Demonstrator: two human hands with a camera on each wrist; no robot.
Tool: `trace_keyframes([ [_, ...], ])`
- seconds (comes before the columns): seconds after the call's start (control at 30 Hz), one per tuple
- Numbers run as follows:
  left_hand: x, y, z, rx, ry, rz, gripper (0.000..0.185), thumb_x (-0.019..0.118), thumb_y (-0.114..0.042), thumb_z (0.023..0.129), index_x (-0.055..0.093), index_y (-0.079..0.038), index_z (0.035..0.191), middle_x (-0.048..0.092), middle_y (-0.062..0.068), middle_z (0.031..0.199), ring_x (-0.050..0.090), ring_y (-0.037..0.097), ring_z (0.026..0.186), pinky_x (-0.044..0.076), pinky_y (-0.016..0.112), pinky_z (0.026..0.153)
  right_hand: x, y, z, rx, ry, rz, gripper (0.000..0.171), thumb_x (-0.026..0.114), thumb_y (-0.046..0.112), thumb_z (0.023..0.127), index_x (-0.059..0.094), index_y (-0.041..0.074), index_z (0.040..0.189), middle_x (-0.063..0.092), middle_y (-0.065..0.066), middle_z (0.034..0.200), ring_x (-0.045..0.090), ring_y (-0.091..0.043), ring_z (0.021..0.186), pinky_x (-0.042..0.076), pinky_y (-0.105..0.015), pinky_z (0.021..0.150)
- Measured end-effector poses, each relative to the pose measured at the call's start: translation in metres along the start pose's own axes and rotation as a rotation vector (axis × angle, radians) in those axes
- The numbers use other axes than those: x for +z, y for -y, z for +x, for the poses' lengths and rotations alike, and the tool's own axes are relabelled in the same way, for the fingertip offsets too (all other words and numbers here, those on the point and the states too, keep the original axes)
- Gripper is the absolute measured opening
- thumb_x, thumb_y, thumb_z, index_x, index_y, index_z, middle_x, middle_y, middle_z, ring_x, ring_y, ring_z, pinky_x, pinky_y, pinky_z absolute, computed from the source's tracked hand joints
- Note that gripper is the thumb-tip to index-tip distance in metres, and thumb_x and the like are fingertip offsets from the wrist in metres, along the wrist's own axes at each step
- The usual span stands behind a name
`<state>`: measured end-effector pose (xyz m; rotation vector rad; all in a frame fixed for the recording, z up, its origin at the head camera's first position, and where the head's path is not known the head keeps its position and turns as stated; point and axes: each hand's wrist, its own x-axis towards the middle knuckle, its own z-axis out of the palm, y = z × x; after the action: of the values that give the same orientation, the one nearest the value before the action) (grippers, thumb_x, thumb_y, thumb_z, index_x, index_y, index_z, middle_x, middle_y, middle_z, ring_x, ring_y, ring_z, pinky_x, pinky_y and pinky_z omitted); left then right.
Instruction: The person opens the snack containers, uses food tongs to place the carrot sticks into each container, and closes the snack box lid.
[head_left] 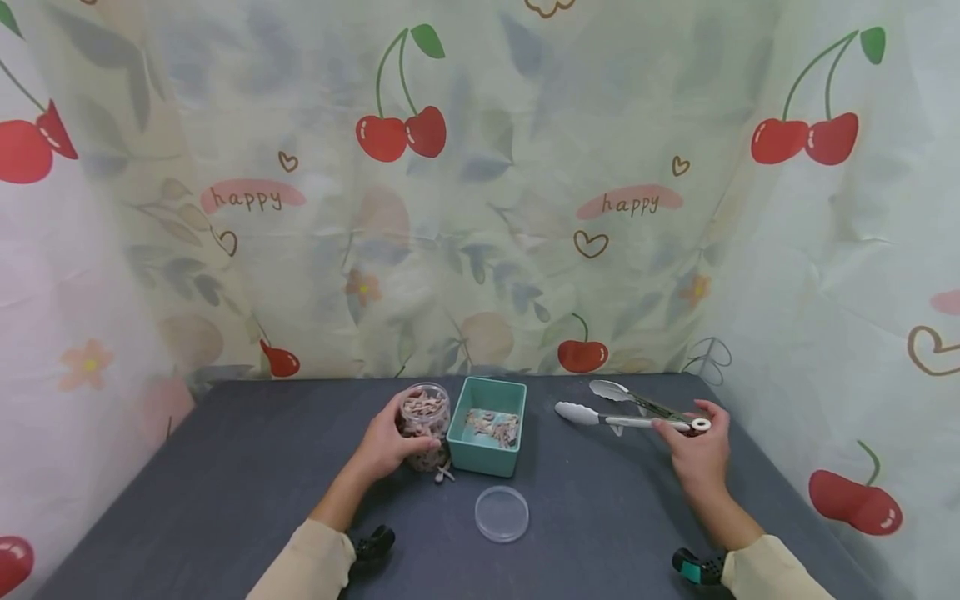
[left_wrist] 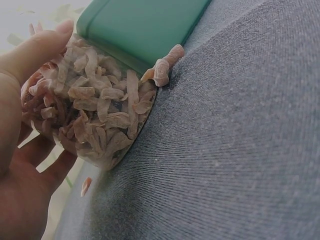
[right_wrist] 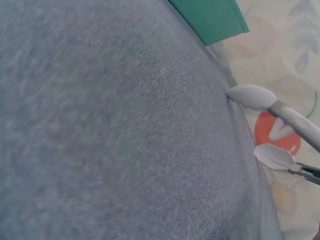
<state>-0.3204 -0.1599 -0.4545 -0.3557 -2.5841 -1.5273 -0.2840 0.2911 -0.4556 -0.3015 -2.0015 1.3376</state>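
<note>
While the left hand (head_left: 386, 446) wraps its fingers around the clear jar (head_left: 424, 423) of dried pieces, standing just left of the teal box (head_left: 487, 435), the right hand (head_left: 701, 450) pinches the hinge end of the tongs (head_left: 633, 410), tips spread over the grey table (head_left: 225, 467). The lid (head_left: 502, 513) lies in front of the box.

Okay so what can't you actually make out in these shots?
- Right hand: missing from the right wrist view; only the tongs tips show.
- Jar base: head view, hidden behind the left hand.
- Pieces in the teal box: head view, too small to identify.
</note>
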Motion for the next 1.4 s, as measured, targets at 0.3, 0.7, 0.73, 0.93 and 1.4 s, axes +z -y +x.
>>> trace_keyframes([
  [0.3,-0.001,0.001,0.002,0.005,-0.003,0.007,0.092,0.089,-0.038,0.069,0.041,-0.021,0.146,0.051,0.012,0.134,0.052,0.025,0.116,0.044,0.047,0.092,-0.003,0.0,0.014,-0.052,-0.011,-0.317,0.048,0.085,0.028,0.074,0.059,0.005,0.106,0.064,-0.015,0.086,0.055,-0.027,0.075,0.036,-0.039,0.064],
  [0.7,0.0,0.001,0.0,0.0,-0.009,0.011,0.091,0.089,-0.037,0.069,0.042,-0.021,0.145,0.051,0.013,0.134,0.052,0.026,0.116,0.043,0.048,0.093,-0.014,-0.011,0.019,-0.041,0.262,-0.526,0.048,0.081,0.043,0.077,0.057,0.004,0.095,0.062,-0.011,0.083,0.056,-0.029,0.075,0.039,-0.041,0.063],
  [0.73,0.0,0.002,0.0,0.0,-0.009,0.01,0.091,0.089,-0.037,0.068,0.042,-0.021,0.145,0.051,0.012,0.134,0.052,0.026,0.116,0.043,0.048,0.093,-0.013,-0.012,0.019,-0.043,0.282,-0.533,0.048,0.08,0.044,0.077,0.058,0.005,0.096,0.063,-0.011,0.084,0.057,-0.029,0.076,0.039,-0.041,0.064],
  [0.93,0.002,0.004,0.0,-0.006,-0.005,0.007,0.092,0.089,-0.037,0.068,0.042,-0.021,0.146,0.051,0.012,0.134,0.052,0.025,0.117,0.043,0.048,0.093,-0.013,-0.012,0.019,-0.027,0.374,-0.546,0.048,0.077,0.043,0.079,0.061,0.003,0.1,0.067,-0.016,0.093,0.06,-0.033,0.082,0.042,-0.044,0.068],
  [1.4,0.0,0.0,0.001,-0.004,-0.007,0.005,0.093,0.089,-0.038,0.068,0.042,-0.02,0.145,0.051,0.013,0.134,0.052,0.026,0.117,0.044,0.048,0.093,-0.012,-0.007,0.02,0.047,0.445,-0.522,0.048,0.077,0.04,0.08,0.057,0.001,0.101,0.059,-0.011,0.085,0.055,-0.027,0.074,0.039,-0.039,0.064],
])
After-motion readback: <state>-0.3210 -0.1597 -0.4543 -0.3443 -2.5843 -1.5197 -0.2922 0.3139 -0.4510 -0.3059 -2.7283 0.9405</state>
